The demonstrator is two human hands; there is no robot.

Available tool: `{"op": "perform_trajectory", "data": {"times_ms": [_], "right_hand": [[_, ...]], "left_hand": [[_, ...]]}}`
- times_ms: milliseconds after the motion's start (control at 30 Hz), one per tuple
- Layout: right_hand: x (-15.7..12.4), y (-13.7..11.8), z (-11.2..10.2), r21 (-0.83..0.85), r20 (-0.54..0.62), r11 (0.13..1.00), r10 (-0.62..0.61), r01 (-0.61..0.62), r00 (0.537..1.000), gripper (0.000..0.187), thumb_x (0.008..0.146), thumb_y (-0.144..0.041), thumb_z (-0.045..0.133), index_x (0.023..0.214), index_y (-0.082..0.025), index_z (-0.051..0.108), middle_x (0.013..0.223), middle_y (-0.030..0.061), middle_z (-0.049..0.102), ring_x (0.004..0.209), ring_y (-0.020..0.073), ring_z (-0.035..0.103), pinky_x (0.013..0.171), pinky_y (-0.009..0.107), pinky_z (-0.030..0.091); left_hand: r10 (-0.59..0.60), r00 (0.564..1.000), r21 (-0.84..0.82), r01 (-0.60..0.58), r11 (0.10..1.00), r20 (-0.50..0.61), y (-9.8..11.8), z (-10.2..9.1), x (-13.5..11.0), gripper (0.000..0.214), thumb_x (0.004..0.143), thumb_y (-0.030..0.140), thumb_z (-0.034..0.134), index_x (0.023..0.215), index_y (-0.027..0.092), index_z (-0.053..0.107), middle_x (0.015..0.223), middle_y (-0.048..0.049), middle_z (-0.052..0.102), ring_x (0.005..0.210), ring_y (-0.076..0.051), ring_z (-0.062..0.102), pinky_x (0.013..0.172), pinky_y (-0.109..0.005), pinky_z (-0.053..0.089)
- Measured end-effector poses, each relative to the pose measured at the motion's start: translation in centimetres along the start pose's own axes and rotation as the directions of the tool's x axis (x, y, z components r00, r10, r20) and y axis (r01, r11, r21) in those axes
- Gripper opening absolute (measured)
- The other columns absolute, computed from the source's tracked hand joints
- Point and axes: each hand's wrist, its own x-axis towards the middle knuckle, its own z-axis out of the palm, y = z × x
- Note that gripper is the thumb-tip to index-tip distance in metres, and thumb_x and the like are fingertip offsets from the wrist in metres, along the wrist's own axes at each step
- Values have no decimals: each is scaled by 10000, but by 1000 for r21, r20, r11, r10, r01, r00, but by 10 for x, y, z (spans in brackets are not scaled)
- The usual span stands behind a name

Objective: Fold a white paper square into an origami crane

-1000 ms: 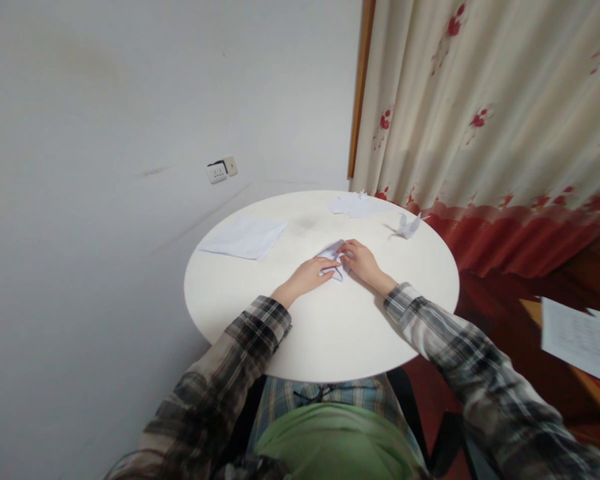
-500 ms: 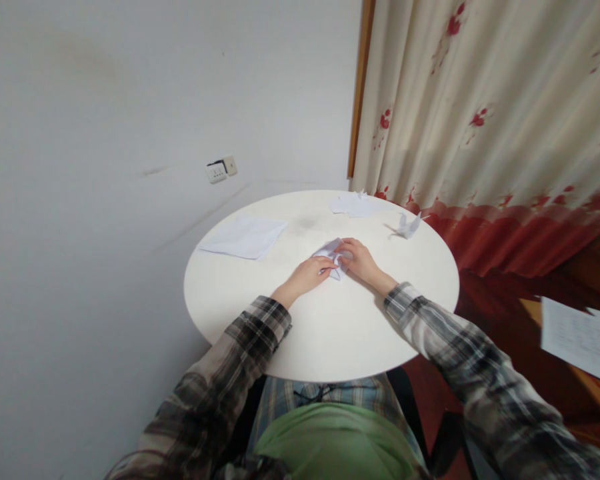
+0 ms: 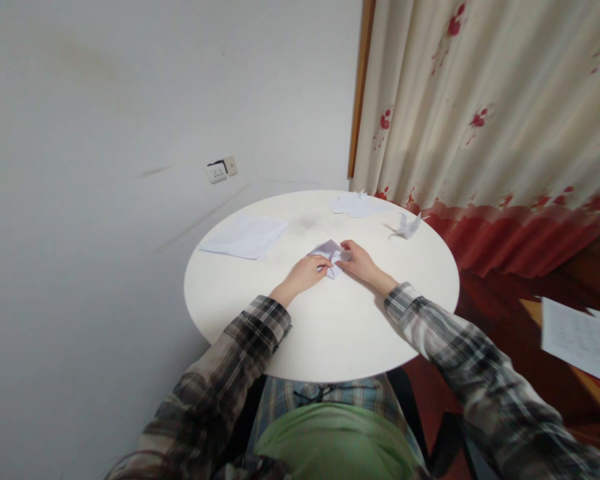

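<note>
A small folded sheet of white paper [image 3: 331,249] lies near the middle of the round white table [image 3: 325,333]. My left hand [image 3: 307,270] grips its left side, thumb and fingers closed on the paper and hiding part of it. From the right, my right hand [image 3: 359,260] holds the opposite edge between thumb and curled fingers. Creases and a raised flap show between the two hands.
A flat stack of white paper [image 3: 245,237] is at the table's left. Toward the back are paper pieces [image 3: 357,204], and a folded paper crane [image 3: 407,227] stands at the right. Printed sheets [image 3: 577,337] lie on a lower wooden surface. A wall is on the left.
The folded paper has shifted slightly left, and more of its middle shows. My right hand's fingers have moved a little apart from my left hand's.
</note>
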Motion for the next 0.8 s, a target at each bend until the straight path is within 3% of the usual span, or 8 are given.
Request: {"op": "perform_trajectory", "data": {"times_ms": [200,400,567,800], "right_hand": [[0,-10,-5,74,74,994,-84,79,994,469,659,-233,635,1095,-158,480,1073,99,567,983,201,525,873,360,391],[0,-7,-4,96,136,994,-70,57,988,537,682,-274,629,1167,-151,434,1114,113,556,990,199,530,880,365,394],[2,-7,-3,118,130,988,-119,104,984,521,662,-312,653,1112,-119,475,1063,121,574,952,205,536,863,363,402],[2,-4,3,98,87,973,-216,207,973,545,647,-329,667,1122,-147,472,1088,118,551,996,227,510,880,386,396]], "left_hand": [[23,1000,-46,-23,999,6,-3,5,1,227,749,164,484,883,207,662,927,1,677,890,-150,596,839,-266,445],[-4,1000,31,4,1000,1,5,1,-1,159,781,253,485,826,199,628,832,-6,663,772,-149,598,753,-265,452],[-57,995,75,63,995,-82,15,-2,-3,190,764,325,540,911,206,555,831,-16,634,779,-163,588,721,-277,448],[-37,997,130,47,990,-73,17,-1,-1,272,781,345,536,1012,201,529,837,-12,633,854,-180,580,761,-291,438]]}}
